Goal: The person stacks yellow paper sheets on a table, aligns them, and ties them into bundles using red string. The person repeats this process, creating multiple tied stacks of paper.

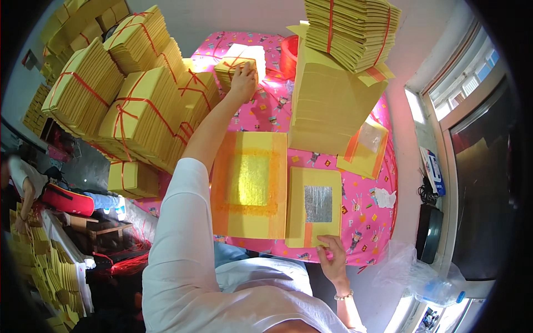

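At the far side of the pink table my left hand (244, 82) is on a small bundle of yellow folded paper (226, 71) tied with red string, its fingers curled over the near right part. Near the table's front edge is my right hand (333, 256), its fingers bent and apart with nothing visible in them. It lies by the lower right corner of a yellow flat piece (297, 213) with a silver rectangle (318, 203). To the left of that piece, a larger yellow board (248, 226) with orange edges and a shiny yellow middle lies flat.
Tall stacks of yellow bundles (136, 105) tied with red string stand at the left. A high yellow pile (327, 105) rises at the right, beside a red round container (288, 57). Another person (28, 183) is at the far left. A bottle (438, 291) lies at lower right.
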`<action>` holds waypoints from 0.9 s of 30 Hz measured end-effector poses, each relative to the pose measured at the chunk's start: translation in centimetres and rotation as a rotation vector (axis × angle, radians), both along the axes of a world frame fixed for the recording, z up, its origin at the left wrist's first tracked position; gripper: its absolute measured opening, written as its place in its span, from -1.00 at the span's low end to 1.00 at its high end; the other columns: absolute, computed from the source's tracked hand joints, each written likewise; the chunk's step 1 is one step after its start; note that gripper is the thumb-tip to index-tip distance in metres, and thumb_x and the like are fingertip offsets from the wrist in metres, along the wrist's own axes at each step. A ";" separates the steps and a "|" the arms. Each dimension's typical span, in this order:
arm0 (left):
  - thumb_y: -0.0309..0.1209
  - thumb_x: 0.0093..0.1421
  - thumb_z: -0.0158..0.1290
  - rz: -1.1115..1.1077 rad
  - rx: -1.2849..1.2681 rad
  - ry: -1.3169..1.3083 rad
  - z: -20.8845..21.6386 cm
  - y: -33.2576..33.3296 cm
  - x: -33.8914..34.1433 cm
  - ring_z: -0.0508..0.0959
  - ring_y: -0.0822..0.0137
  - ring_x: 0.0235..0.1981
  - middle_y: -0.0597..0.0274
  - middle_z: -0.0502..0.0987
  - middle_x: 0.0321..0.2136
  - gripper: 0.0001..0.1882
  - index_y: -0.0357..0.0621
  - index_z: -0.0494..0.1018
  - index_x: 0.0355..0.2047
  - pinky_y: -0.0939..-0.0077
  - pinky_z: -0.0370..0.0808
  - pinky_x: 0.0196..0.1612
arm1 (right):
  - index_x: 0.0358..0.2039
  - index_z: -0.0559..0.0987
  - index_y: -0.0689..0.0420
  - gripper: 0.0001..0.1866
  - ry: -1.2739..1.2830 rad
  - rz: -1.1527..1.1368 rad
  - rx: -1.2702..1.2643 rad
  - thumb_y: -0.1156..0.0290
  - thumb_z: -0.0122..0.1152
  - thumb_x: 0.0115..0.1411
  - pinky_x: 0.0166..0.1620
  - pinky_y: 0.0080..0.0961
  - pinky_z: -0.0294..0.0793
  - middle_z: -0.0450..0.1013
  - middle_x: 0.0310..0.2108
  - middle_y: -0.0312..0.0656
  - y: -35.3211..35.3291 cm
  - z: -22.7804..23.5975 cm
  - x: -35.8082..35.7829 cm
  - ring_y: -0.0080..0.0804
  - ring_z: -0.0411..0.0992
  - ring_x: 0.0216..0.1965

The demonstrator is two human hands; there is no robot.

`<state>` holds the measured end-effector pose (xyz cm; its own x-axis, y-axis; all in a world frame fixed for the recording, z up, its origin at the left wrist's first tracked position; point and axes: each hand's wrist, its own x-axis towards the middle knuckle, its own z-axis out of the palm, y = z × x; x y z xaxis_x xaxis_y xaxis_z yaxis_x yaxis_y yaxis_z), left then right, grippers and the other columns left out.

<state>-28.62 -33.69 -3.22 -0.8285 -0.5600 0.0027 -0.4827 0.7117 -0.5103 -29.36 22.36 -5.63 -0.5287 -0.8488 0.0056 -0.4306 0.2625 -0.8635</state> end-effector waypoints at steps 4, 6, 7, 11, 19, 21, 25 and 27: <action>-0.22 -0.02 0.13 0.176 0.020 -0.078 0.4 -0.1 -0.9 -0.03 -0.22 0.29 0.22 0.10 0.29 -0.29 -0.13 0.29 0.18 -0.14 0.06 0.23 | -0.13 0.51 0.24 -0.74 -0.030 -0.009 0.022 0.58 0.15 0.13 -0.17 -0.50 0.53 0.39 -0.17 -0.04 -0.4 0.6 -0.2 -0.22 0.46 -0.19; -0.19 0.01 0.10 0.261 0.017 -0.083 0.1 -1.3 -0.7 -0.02 -0.24 0.28 0.23 0.07 0.31 -0.30 -0.13 0.29 0.18 -0.14 0.10 0.21 | -0.12 0.50 0.24 -0.74 -0.039 0.001 0.024 0.58 0.15 0.13 -0.18 -0.50 0.53 0.39 -0.17 -0.03 -0.5 0.6 -0.3 -0.22 0.46 -0.20; -0.14 0.04 0.07 0.304 -0.004 -0.086 -0.6 -2.3 -0.3 -0.02 -0.25 0.27 0.21 0.05 0.32 -0.32 -0.14 0.31 0.17 -0.13 0.14 0.18 | -0.12 0.50 0.24 -0.74 -0.043 0.007 0.026 0.57 0.14 0.13 -0.18 -0.50 0.53 0.39 -0.17 -0.03 -0.6 0.6 -0.4 -0.22 0.46 -0.20; -0.04 0.05 0.07 0.439 0.080 -0.027 0.3 -3.1 0.4 -0.03 -0.26 0.27 0.16 0.05 0.31 -0.30 -0.13 0.33 0.16 -0.14 0.11 0.19 | -0.12 0.50 0.24 -0.74 -0.053 -0.001 0.026 0.59 0.13 0.14 -0.21 -0.54 0.52 0.39 -0.17 -0.05 -0.5 0.6 -0.6 -0.27 0.46 -0.22; 0.02 0.08 0.07 -0.068 0.069 0.413 2.6 0.3 4.9 0.37 -0.04 0.11 -0.01 0.48 -0.04 -0.37 -0.09 0.39 0.07 0.02 0.25 0.16 | -0.13 0.49 0.23 -0.75 -0.007 0.027 0.029 0.61 0.10 0.14 -0.25 -0.50 0.49 0.40 -0.21 -0.05 -0.9 1.3 -0.5 -0.22 0.46 -0.26; -0.04 0.10 0.06 -0.071 0.364 0.464 6.1 5.2 6.0 0.58 0.05 -0.19 0.00 0.58 -0.26 -0.45 -0.15 0.44 -0.01 0.15 0.47 -0.07 | -0.14 0.49 0.23 -0.75 0.036 0.037 0.030 0.60 0.10 0.14 -0.26 -0.50 0.49 0.41 -0.21 -0.05 -1.2 1.9 -0.6 -0.22 0.46 -0.24; -0.21 0.15 0.08 -0.283 0.753 0.699 10.5 16.1 11.5 0.60 0.13 -0.27 0.02 0.58 -0.29 -0.64 -0.24 0.51 -0.16 0.32 0.51 -0.18 | -0.17 0.52 0.22 -0.78 0.125 0.108 -0.115 0.60 0.12 0.14 -0.28 -0.52 0.47 0.44 -0.24 -0.10 -2.9 3.0 0.1 -0.29 0.45 -0.23; -0.28 0.14 0.11 -0.321 0.879 0.761 11.4 21.6 15.0 0.59 0.17 -0.30 0.06 0.58 -0.33 -0.69 -0.25 0.52 -0.20 0.36 0.50 -0.20 | -0.16 0.52 0.20 -0.77 0.192 0.191 -0.194 0.58 0.14 0.12 -0.22 -0.43 0.47 0.43 -0.24 -0.08 -4.1 4.3 0.4 -0.18 0.46 -0.21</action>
<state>-13.59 -12.12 8.15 -0.8821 -0.3848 0.2718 -0.1871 0.8157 0.5474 -28.97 18.25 -1.37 -0.3339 -0.9059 0.2606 -0.6160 0.0004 -0.7878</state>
